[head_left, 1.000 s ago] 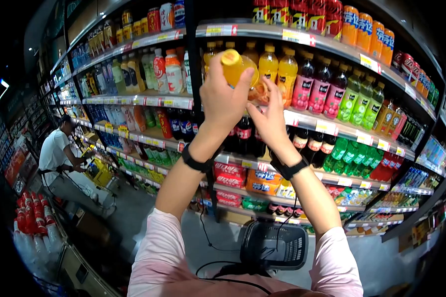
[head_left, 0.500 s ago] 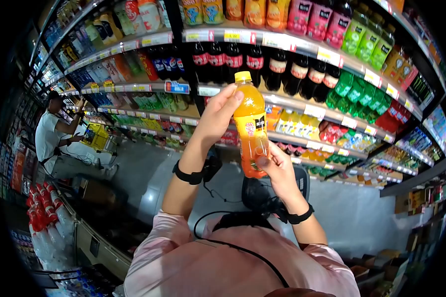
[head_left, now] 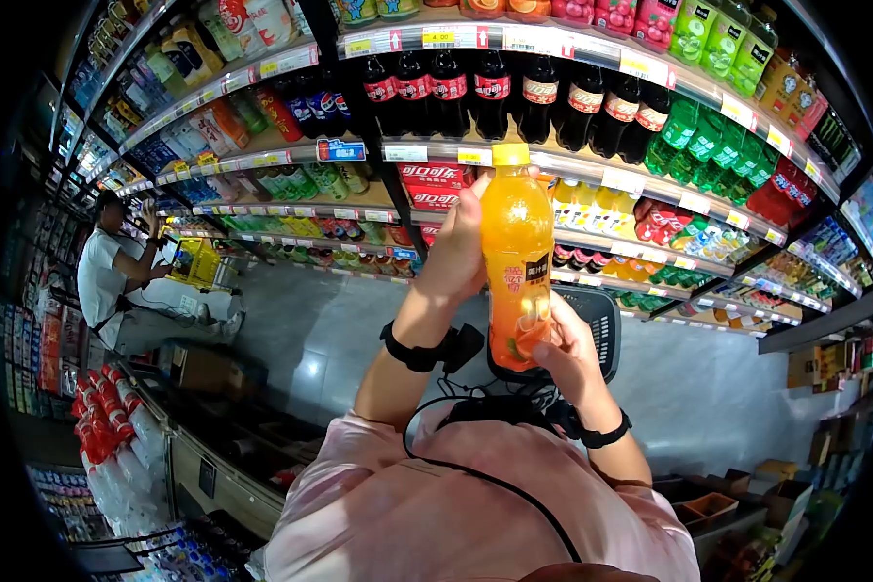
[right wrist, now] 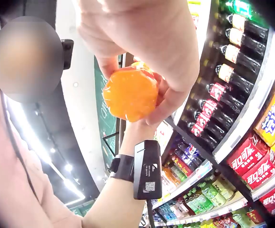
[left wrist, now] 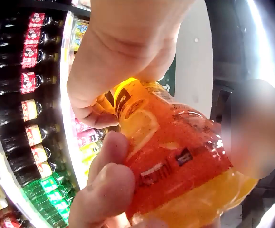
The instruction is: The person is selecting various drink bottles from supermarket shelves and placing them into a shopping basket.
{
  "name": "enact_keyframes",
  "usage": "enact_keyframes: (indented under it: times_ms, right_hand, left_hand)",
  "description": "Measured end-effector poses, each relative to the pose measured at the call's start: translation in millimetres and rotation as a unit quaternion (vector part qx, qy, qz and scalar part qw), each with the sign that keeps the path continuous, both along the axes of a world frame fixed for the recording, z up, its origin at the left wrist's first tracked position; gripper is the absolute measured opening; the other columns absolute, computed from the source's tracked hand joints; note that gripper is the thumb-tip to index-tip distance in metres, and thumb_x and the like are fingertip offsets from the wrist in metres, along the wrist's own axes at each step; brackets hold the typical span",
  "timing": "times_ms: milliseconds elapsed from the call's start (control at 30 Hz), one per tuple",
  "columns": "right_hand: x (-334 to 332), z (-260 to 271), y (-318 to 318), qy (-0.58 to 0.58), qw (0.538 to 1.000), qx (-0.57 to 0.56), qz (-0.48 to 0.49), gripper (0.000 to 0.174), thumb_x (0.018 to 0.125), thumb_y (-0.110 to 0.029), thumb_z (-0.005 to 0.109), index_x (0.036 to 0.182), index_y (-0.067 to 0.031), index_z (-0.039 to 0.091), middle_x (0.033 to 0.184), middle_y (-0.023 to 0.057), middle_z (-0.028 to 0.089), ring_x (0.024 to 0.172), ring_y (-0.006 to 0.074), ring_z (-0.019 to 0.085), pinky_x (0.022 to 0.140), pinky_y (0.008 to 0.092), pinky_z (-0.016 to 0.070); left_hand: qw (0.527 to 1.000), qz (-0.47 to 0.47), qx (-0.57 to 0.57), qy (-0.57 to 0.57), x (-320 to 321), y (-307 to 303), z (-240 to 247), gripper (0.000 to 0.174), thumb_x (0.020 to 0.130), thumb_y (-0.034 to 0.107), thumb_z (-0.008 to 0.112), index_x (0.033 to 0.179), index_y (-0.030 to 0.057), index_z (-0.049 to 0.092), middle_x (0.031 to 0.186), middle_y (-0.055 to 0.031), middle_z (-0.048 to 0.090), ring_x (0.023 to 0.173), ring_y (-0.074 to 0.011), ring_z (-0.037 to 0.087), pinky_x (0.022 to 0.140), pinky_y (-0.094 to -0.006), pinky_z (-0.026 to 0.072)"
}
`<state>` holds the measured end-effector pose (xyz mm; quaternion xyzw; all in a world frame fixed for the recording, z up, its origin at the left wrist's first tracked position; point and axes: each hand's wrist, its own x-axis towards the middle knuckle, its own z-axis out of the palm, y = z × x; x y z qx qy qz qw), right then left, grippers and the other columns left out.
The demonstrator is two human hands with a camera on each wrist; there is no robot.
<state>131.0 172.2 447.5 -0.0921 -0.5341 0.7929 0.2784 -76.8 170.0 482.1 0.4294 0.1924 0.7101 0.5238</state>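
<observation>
Both hands hold a plastic bottle of orange juice drink [head_left: 520,262] upright in front of the chest, its yellow cap [head_left: 511,155] on top. My left hand [head_left: 453,244] grips the bottle's upper side, just below the cap. Lower down, my right hand [head_left: 574,351] holds it near the base, with the thumb on the front of the label. In the right wrist view the round orange base [right wrist: 130,94] faces the camera, with fingers curled around it. The left wrist view shows the red and yellow label [left wrist: 163,142] close up.
Shelves of drinks stand ahead, with a row of cola bottles [head_left: 490,92] and green soda bottles [head_left: 713,145]. A dark shopping basket [head_left: 606,325] is on the floor below. At the left, a person in white [head_left: 107,272] is beside a yellow basket [head_left: 196,262].
The bottle has come away from the upper shelf, down towards the chest, and now stands upright with its label in view. The head view has tilted down. Both hands keep hold of the bottle.
</observation>
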Motion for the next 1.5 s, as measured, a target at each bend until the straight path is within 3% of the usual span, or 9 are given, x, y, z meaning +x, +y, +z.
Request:
enact_keyframes:
  times_ms: [267,333,467,600,700,1067,1233,1333,1500]
  right_hand:
    - [-3,-17,-10,-0.015,0.962,0.125,-0.243,0.084,0.071,-0.002,0.089,0.144,-0.0002,0.047,0.126,0.0100,0.058,0.121,0.0225,0.058,0.104,0.0357,0.0472]
    - [-2,-16,-4,-0.130,0.826,0.392,-0.384,0.090,0.062,-0.008,0.095,0.140,-0.0026,0.050,0.118,0.0109,0.057,0.109,0.0235,0.060,0.097,0.0355,0.0498]
    - [-3,-12,-9,-0.163,0.782,0.455,-0.393,0.090,0.061,-0.010,0.096,0.140,-0.0026,0.051,0.118,0.0134,0.057,0.105,0.0256,0.060,0.094,0.0358,0.0506]
    - [4,-32,2,-0.100,0.889,0.339,-0.291,0.086,0.073,-0.012,0.089,0.146,-0.0026,0.045,0.129,0.0140,0.056,0.115,0.0258,0.059,0.099,0.0366,0.0487]
    - [9,-27,2,-0.025,0.999,0.032,-0.009,0.077,0.090,-0.010,0.070,0.155,-0.0030,0.032,0.150,0.0123,0.047,0.134,0.0221,0.051,0.112,0.0389,0.0404]
    - [22,-51,-15,0.060,0.991,-0.115,0.032,0.098,0.072,0.003,0.086,0.154,-0.0010,0.032,0.152,0.0120,0.045,0.137,0.0250,0.050,0.113,0.0413,0.0454]
    - [29,-37,-16,0.086,0.988,-0.125,-0.006,0.091,0.083,-0.039,0.070,0.152,0.0063,0.032,0.150,0.0177,0.047,0.141,0.0306,0.046,0.118,0.0474,0.0364]
    - [33,-27,-11,0.115,0.983,-0.141,0.010,0.077,0.079,-0.009,0.055,0.151,0.0083,0.034,0.148,0.0221,0.049,0.131,0.0373,0.056,0.103,0.0495,0.0509]
    - [36,-34,-6,0.111,0.980,-0.164,-0.004,0.076,0.079,-0.001,0.049,0.152,0.0095,0.033,0.141,0.0250,0.055,0.121,0.0393,0.062,0.096,0.0510,0.0545]
  left_hand:
    - [0.985,0.111,-0.098,0.085,-6,-5,-7,0.065,0.103,0.056,0.053,0.138,0.0009,0.049,0.116,-0.0056,0.064,0.105,-0.0105,0.062,0.091,-0.0286,0.0516]
    - [0.981,0.117,-0.101,0.115,3,-11,0,0.061,0.103,0.051,0.057,0.136,0.0004,0.050,0.115,-0.0046,0.064,0.105,-0.0095,0.061,0.092,-0.0279,0.0505]
    - [0.978,0.142,-0.057,0.139,11,-5,-6,0.055,0.098,0.035,0.071,0.133,-0.0019,0.051,0.115,-0.0049,0.065,0.107,-0.0106,0.061,0.093,-0.0277,0.0500]
    - [0.994,0.085,-0.052,0.039,2,1,-18,0.068,0.093,0.048,0.071,0.135,-0.0018,0.050,0.116,-0.0074,0.065,0.104,-0.0136,0.064,0.089,-0.0283,0.0519]
    - [0.995,0.078,-0.061,0.010,1,4,-22,0.078,0.091,0.060,0.067,0.135,-0.0013,0.050,0.118,-0.0101,0.065,0.102,-0.0166,0.066,0.087,-0.0298,0.0536]
    - [0.990,-0.079,-0.067,-0.091,20,-3,-40,0.097,0.087,0.085,0.046,0.141,0.0050,0.050,0.123,-0.0161,0.067,0.100,-0.0237,0.070,0.081,-0.0373,0.0600]
    - [0.963,0.032,-0.248,-0.105,40,7,-13,0.071,0.104,0.064,0.019,0.120,0.0057,0.057,0.094,-0.0117,0.067,0.078,-0.0247,0.068,0.067,-0.0399,0.0580]
    - [0.959,0.008,-0.263,-0.100,44,9,-21,0.071,0.104,0.064,0.020,0.118,0.0056,0.057,0.094,-0.0128,0.068,0.077,-0.0250,0.068,0.067,-0.0403,0.0583]
    - [0.950,-0.011,-0.257,-0.176,54,11,-36,0.072,0.102,0.068,0.024,0.116,0.0056,0.057,0.091,-0.0119,0.067,0.079,-0.0235,0.069,0.068,-0.0376,0.0593]
